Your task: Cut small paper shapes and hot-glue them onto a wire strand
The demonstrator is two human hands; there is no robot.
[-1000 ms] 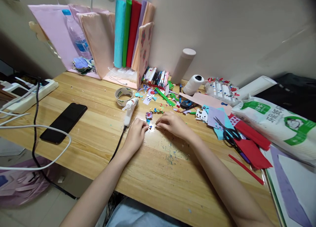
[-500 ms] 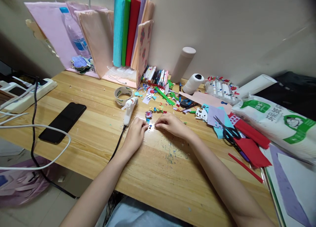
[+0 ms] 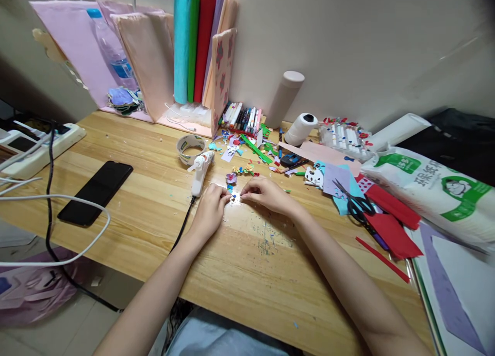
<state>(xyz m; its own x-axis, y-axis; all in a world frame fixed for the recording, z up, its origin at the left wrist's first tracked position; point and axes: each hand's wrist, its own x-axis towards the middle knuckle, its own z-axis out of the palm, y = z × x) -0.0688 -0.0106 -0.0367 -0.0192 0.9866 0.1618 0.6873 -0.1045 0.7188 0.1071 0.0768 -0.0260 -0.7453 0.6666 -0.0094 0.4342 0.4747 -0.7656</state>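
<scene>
My left hand [image 3: 212,204] rests on the table with thumb and forefinger pinched together. Whatever is between those fingertips is too small to make out. Facing it, my right hand [image 3: 263,195] is also closed in a pinch, its tips a little apart from the left ones. Tiny white and blue scraps [image 3: 234,198] lie on a bright patch between the two. Just beyond the fingertips are a small purple paper flower [image 3: 231,178] and a row of little yellow and red flowers [image 3: 245,171]. A white glue gun [image 3: 200,173] stands beside my left hand.
A tape roll [image 3: 191,148] sits behind the glue gun. Black scissors [image 3: 358,206] lie on coloured paper at right, near a large white plastic pack [image 3: 429,191]. At left are a phone [image 3: 96,193] and loose cables. Markers [image 3: 242,117] and paper scraps line the back.
The whole view has shifted slightly, with things appearing a little further left. Both hands keep nearly the same pinched pose over the scraps.
</scene>
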